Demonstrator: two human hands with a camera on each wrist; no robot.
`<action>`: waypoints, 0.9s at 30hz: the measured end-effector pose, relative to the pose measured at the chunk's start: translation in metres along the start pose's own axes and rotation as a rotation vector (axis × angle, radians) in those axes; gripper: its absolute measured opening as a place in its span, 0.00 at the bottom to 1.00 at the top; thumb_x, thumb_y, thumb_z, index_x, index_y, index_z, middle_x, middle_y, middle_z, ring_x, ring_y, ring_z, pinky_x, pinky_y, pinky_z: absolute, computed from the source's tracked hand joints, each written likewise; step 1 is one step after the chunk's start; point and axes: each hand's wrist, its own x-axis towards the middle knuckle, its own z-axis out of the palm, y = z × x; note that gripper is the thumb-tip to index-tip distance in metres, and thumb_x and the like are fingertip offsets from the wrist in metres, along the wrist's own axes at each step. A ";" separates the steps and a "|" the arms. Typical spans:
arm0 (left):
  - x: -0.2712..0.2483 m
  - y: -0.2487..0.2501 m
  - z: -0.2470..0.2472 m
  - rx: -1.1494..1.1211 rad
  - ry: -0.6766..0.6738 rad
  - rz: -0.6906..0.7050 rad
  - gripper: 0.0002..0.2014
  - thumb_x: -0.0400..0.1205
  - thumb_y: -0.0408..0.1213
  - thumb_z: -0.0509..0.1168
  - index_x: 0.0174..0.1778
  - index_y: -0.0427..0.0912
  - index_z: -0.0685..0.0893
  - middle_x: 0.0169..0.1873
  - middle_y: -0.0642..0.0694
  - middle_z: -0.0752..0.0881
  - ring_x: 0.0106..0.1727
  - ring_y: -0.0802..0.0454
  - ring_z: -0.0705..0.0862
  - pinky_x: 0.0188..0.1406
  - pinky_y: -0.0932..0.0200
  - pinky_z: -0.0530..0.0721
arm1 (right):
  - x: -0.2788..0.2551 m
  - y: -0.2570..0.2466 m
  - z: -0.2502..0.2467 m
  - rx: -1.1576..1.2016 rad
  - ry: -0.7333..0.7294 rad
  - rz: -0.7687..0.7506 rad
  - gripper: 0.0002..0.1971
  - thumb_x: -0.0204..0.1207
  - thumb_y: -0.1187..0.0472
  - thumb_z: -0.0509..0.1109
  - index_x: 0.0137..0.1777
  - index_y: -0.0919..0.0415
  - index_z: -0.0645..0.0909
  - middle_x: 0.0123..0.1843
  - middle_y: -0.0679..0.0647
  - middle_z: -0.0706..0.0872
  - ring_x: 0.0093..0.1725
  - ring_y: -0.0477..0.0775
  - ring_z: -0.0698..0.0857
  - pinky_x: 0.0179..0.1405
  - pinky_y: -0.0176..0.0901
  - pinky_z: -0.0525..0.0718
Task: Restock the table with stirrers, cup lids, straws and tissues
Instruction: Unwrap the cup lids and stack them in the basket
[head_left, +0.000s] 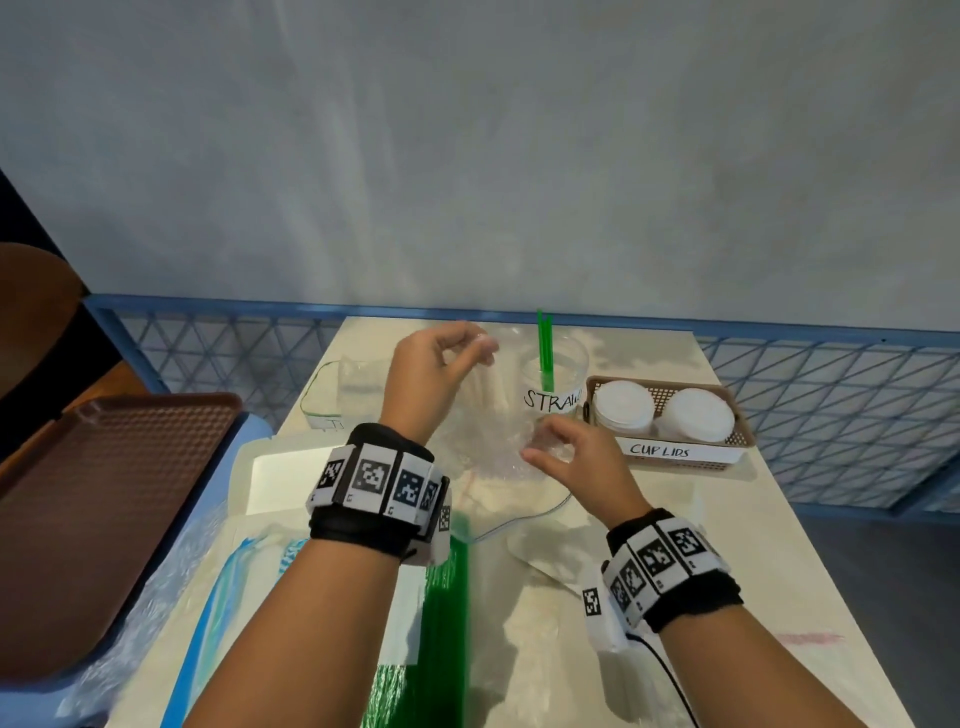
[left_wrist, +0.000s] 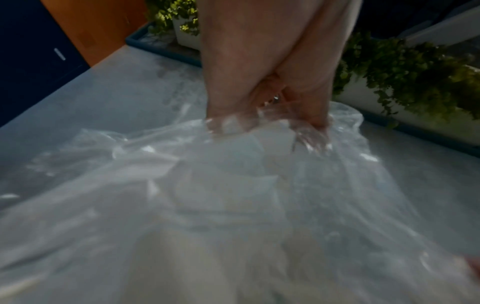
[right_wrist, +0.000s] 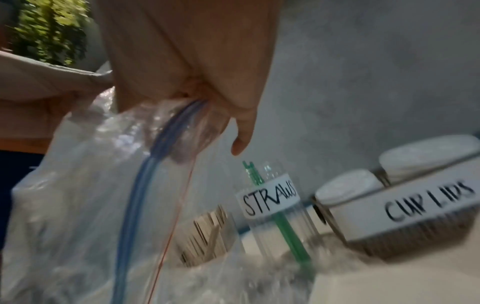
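While both hands pinch the clear bag (head_left: 493, 415) — left hand (head_left: 431, 364) high, right hand (head_left: 566, 452) low — stirrers (right_wrist: 207, 236) beneath could spill beside the straw jar (head_left: 558, 384).

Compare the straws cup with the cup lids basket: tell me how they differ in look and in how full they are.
The straws cup is clear, round and upright; the cup lids basket is brown, rectangular, low and perforated. The cup holds only a couple of green straws, so it looks nearly empty; the basket holds two stacks of white lids that fill most of it. Both stand at the far side of the table and carry handwritten white labels.
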 end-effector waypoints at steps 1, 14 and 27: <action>0.003 -0.002 -0.004 -0.042 0.103 -0.026 0.07 0.80 0.40 0.67 0.36 0.48 0.87 0.31 0.53 0.87 0.36 0.61 0.84 0.46 0.67 0.78 | -0.003 0.005 0.002 -0.013 0.016 0.020 0.05 0.71 0.59 0.76 0.46 0.55 0.85 0.37 0.37 0.84 0.39 0.27 0.80 0.42 0.19 0.73; -0.004 0.006 -0.009 0.034 -0.014 0.061 0.05 0.76 0.47 0.70 0.43 0.51 0.87 0.31 0.55 0.86 0.28 0.63 0.79 0.35 0.66 0.75 | 0.005 -0.040 0.009 0.075 0.009 -0.043 0.11 0.76 0.64 0.71 0.54 0.49 0.81 0.51 0.42 0.85 0.48 0.35 0.83 0.56 0.34 0.81; 0.013 -0.053 -0.084 0.002 -0.078 -0.095 0.35 0.59 0.64 0.73 0.61 0.55 0.79 0.62 0.49 0.80 0.66 0.54 0.77 0.70 0.48 0.71 | -0.029 -0.036 -0.020 0.487 0.145 0.097 0.11 0.80 0.71 0.60 0.43 0.57 0.80 0.34 0.39 0.86 0.40 0.36 0.84 0.49 0.26 0.79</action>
